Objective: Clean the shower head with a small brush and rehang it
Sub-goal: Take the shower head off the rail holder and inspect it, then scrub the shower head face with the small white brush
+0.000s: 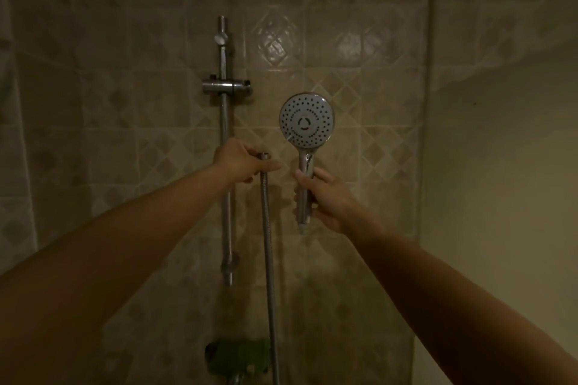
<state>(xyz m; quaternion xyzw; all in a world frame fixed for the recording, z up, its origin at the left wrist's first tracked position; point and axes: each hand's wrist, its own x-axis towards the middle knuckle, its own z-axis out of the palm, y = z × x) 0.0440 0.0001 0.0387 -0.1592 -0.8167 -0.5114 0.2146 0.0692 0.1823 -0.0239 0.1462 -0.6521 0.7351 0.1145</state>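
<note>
Chrome and a pale grey face mark the shower head, which is held upright in front of the tiled wall, its nozzle face turned toward the camera. Its handle is gripped by the right hand, whose fingers are curled around the shaft, the thumb laid across its upper part. The lower end of the handle is seen bare just below that hand, with nothing joined to it.

The metal hose is held near its top by the left hand, with the thumb and fingers closed around it just under the end fitting. From there the hose hangs straight down and leaves the bottom of the view. The fitting and the handle are kept apart, side by side.

Behind the left hand a vertical slide rail is fixed to the wall, and an empty holder is clamped on it above both hands, to the upper left of the shower head. A dark green object is seen low on the wall beside the hose; what it is cannot be told.
</note>
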